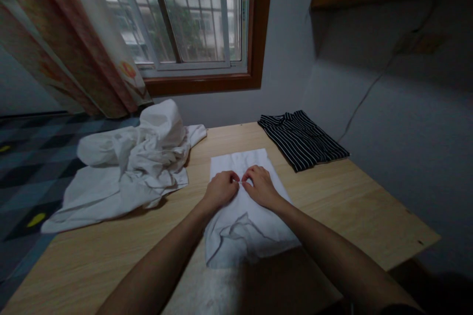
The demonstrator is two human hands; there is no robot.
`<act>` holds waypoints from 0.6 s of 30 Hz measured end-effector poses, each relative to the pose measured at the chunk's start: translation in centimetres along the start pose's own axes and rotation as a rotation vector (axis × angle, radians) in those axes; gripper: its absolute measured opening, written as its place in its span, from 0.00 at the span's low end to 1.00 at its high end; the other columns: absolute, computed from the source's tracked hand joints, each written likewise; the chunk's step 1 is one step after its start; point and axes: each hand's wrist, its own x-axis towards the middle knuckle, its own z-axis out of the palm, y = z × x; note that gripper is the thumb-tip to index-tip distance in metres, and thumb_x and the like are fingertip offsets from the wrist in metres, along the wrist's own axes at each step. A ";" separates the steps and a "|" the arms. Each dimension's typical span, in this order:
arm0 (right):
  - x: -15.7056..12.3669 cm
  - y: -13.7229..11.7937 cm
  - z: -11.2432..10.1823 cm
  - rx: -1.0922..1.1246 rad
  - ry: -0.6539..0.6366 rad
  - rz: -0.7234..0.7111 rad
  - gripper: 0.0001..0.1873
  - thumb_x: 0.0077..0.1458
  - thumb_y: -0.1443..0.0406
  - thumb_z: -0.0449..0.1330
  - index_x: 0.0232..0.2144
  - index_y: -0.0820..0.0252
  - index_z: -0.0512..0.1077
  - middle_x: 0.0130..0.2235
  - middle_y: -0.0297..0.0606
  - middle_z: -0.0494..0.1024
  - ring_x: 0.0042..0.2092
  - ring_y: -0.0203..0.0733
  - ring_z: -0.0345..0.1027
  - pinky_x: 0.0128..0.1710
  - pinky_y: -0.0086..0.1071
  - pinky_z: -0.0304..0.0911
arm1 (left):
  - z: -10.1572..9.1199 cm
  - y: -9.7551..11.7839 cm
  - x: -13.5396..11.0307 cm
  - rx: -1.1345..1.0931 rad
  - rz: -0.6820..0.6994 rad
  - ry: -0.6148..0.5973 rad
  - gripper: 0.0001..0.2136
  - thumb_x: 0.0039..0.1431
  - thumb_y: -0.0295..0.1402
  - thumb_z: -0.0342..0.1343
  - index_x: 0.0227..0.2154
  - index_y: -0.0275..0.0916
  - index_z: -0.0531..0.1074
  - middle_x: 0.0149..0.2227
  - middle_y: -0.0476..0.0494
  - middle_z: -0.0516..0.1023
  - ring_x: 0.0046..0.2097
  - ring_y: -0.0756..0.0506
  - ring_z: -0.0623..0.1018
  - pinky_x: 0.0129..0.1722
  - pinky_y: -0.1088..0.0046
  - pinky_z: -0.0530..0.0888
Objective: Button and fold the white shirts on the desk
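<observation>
A white garment (254, 229), folded into a long rectangle, lies on the wooden table in front of me. Its near end is rumpled, with loose folds. On its upper middle, my left hand (222, 187) and my right hand (260, 187) meet almost fingertip to fingertip. Both have thumb and fingers closed in a pinch on a small bit of the white fabric between them. The exact spot they grip is partly covered by the fingers.
A heap of crumpled white cloth (144, 157) hangs over the left part of the wooden table (343, 206). At the far right lies a folded black garment with white stripes (301, 138). Behind stand a window (195, 19) and a patterned curtain (70, 34).
</observation>
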 end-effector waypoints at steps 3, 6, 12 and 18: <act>-0.2 -0.1 0.2 -0.001 0.012 0.013 0.02 0.53 0.69 0.62 0.32 0.58 0.72 0.39 0.38 0.72 0.46 0.44 0.63 0.50 0.38 0.56 | 0.2 -0.6 0.4 -0.023 0.012 -0.005 0.12 0.50 0.26 0.53 0.36 0.38 0.77 0.33 0.43 0.80 0.36 0.44 0.77 0.34 0.73 0.66; -0.2 -0.3 0.2 -0.019 0.029 0.020 0.03 0.53 0.67 0.63 0.33 0.58 0.72 0.40 0.39 0.71 0.46 0.45 0.63 0.49 0.38 0.56 | 0.3 -1.1 0.7 -0.051 0.030 -0.010 0.12 0.48 0.26 0.55 0.37 0.36 0.75 0.30 0.45 0.78 0.33 0.46 0.75 0.31 0.74 0.65; 0.3 -0.2 0.2 -0.030 -0.018 0.016 0.02 0.54 0.68 0.63 0.30 0.58 0.72 0.40 0.38 0.72 0.46 0.44 0.63 0.50 0.40 0.54 | 0.1 -0.9 0.5 -0.095 0.008 0.004 0.14 0.46 0.25 0.56 0.39 0.35 0.73 0.29 0.46 0.77 0.32 0.46 0.74 0.30 0.74 0.64; 0.5 0.3 0.4 0.087 0.011 0.035 0.02 0.56 0.67 0.62 0.30 0.57 0.72 0.39 0.35 0.73 0.46 0.42 0.64 0.50 0.39 0.54 | -0.1 -0.6 0.6 -0.109 0.005 0.017 0.08 0.52 0.26 0.50 0.30 0.36 0.75 0.30 0.43 0.78 0.33 0.45 0.74 0.32 0.73 0.64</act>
